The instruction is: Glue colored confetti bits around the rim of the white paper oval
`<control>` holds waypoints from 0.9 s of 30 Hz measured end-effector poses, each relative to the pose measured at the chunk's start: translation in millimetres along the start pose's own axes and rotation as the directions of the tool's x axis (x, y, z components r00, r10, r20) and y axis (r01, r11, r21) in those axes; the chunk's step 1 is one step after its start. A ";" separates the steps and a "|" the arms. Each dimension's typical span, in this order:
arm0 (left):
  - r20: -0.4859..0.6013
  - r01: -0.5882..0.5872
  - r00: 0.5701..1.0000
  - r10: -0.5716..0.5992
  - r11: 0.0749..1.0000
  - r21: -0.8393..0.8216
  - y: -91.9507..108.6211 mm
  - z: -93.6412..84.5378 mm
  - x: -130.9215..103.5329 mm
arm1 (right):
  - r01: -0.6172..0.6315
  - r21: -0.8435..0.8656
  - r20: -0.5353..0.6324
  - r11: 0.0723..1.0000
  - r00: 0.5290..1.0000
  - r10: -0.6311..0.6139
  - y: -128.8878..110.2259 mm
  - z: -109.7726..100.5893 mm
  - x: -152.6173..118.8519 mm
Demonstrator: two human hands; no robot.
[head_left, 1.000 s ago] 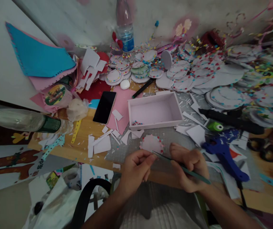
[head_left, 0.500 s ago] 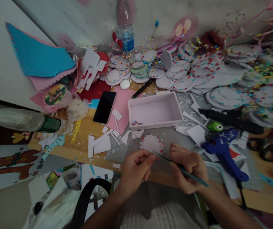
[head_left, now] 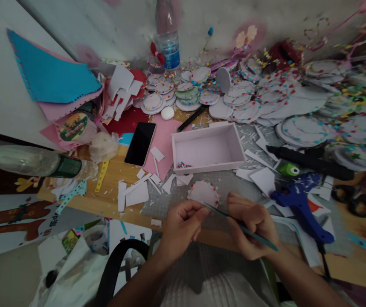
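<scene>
My right hand [head_left: 253,226] is closed around slim dark green tweezers [head_left: 259,239], whose thin tip points left. That tip meets the fingertips of my left hand [head_left: 184,226], where thumb and forefinger are pinched together. Whatever lies in the left pinch is too small to make out. Just beyond the fingers, a pale round disc [head_left: 202,192] edged with red and coloured bits lies on the grey mat [head_left: 230,187]. Behind it stands an open white box [head_left: 208,149] with a few tiny coloured pieces in its near left corner.
Stacks of decorated white discs [head_left: 247,111] line the wall. A phone [head_left: 140,144], paper scraps [head_left: 137,194] and a black pen [head_left: 192,118] lie left of and behind the box. On the right are a blue glue gun [head_left: 307,209] and scissors [head_left: 360,205]. A bottle [head_left: 171,51] stands at the back.
My right hand and the tweezers have shifted very slightly left. The left hand, the disc and the box look the same as before.
</scene>
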State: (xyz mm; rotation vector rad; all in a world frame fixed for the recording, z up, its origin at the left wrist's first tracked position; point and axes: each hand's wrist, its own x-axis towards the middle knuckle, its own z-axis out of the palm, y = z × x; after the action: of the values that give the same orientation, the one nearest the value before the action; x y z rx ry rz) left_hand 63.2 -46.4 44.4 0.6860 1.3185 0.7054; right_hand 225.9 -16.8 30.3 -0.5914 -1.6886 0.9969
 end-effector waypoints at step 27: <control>-0.093 -0.510 0.614 0.784 0.484 0.711 11.7 -30.5 1.1 | -0.298 0.064 -0.636 0.952 0.723 0.269 -26.1 -42.0 8.7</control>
State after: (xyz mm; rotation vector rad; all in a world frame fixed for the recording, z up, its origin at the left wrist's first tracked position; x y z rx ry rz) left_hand 32.3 -36.9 49.2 1.7695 1.7048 1.0928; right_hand 264.6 -10.1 61.6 -1.1083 -1.0177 0.8324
